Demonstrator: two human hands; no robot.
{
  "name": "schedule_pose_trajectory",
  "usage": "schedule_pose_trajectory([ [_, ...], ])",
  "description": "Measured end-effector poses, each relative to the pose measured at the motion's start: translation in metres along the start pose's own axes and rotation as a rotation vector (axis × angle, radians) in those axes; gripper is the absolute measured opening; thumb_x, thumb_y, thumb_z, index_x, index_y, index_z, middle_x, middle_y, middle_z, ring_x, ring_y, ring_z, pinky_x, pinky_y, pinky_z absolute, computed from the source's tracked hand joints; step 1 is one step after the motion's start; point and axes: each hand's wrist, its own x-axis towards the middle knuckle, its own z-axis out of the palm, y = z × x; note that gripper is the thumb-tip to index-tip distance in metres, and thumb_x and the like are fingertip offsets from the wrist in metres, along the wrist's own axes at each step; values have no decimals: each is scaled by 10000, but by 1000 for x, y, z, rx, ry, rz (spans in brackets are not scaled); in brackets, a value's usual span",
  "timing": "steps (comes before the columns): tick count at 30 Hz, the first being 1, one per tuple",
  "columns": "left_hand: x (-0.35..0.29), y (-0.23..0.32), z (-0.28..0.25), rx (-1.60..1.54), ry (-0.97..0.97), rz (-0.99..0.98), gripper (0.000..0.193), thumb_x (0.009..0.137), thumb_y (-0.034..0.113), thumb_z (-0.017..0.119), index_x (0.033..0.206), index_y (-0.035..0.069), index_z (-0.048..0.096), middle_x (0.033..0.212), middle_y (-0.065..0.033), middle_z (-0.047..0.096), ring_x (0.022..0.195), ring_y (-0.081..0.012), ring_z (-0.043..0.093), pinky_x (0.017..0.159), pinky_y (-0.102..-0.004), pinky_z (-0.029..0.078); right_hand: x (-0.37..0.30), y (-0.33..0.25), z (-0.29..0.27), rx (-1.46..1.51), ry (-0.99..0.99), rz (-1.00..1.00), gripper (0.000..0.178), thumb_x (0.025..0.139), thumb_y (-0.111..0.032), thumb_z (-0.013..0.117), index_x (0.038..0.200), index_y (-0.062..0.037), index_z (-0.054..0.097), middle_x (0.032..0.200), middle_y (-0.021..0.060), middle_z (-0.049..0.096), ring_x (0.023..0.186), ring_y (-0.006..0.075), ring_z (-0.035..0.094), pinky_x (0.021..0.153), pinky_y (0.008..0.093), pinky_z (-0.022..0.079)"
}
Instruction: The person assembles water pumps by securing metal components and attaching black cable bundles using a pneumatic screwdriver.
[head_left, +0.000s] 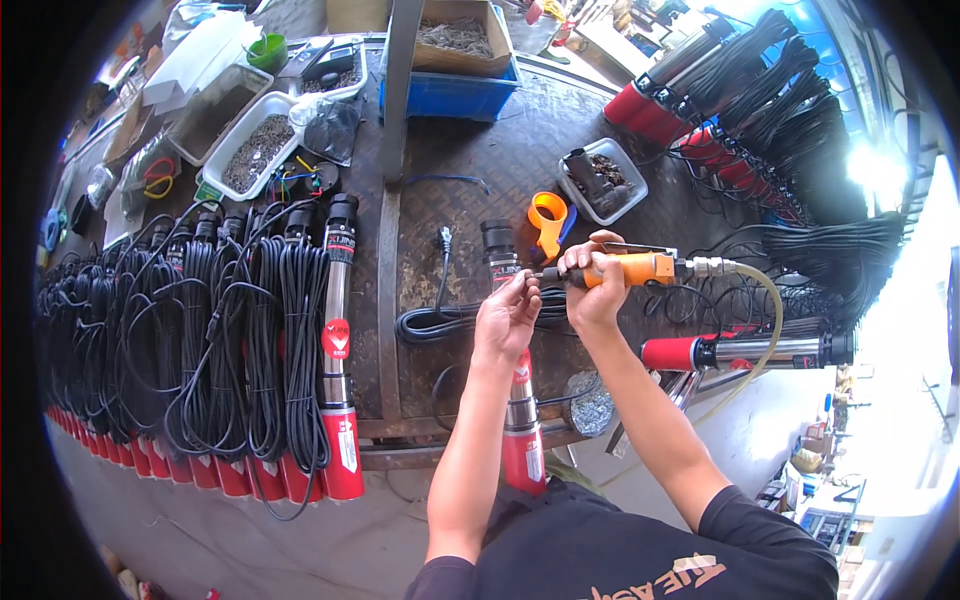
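Note:
My right hand (596,300) is wrapped round an orange air screwdriver (648,267), held level with its bit pointing left. A pale air hose (776,310) runs from the tool's right end. My left hand (508,315) is closed in a pinch at the tip of the bit; whatever sits between the fingertips is too small to make out. Beneath my left hand and forearm lies a submersible pump (522,450) with a black top, steel body and red lower end, partly hidden. Its coiled black cable (432,325) and plug (446,238) rest on the bench beside it.
Several cable-wrapped pumps (340,300) line the left side; more pumps (650,110) lie at right. A metal post (397,100) rises from the bench. A tape dispenser (548,220), a white tub of small parts (630,165) and a blue crate (450,98) stand beyond my hands.

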Motion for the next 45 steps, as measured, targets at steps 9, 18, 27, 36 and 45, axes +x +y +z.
schedule_pose_trajectory([
  [9,40,1,3,-74,167,10,169,1011,173,570,934,23,582,660,29,455,457,-73,338,397,-217,264,13,34,-1,-232,-190,-89,237,844,-8,518,1079,-39,514,781,68,539,733,181,554,757,350,499],
  [18,44,-3,1,-112,146,119,123,978,85,522,993,-5,604,722,-14,553,531,-101,461,475,-230,362,37,52,-3,-292,-220,-12,239,852,5,528,1088,-29,504,792,70,535,714,176,558,752,347,508],
  [27,-45,-177,-55,747,-18,-89,279,878,-113,342,925,-60,613,757,-147,663,682,-219,691,588,-367,576,41,66,-1,-352,-316,-55,194,838,57,577,996,-50,543,798,29,572,673,114,582,627,257,497],
  [36,-12,-232,-162,1935,-503,458,106,813,-25,557,837,-47,658,900,-294,676,889,-443,688,799,-504,574,42,74,8,-499,-283,-114,167,837,39,595,972,-47,547,761,35,571,636,120,577,586,263,490],
  [45,-72,-165,-125,2080,-656,937,160,762,4,602,920,30,613,900,-156,631,906,-358,634,771,-425,532,-2,-8,32,-416,-36,-213,223,910,-21,579,1129,4,546,897,80,627,833,154,641,859,314,515],
])
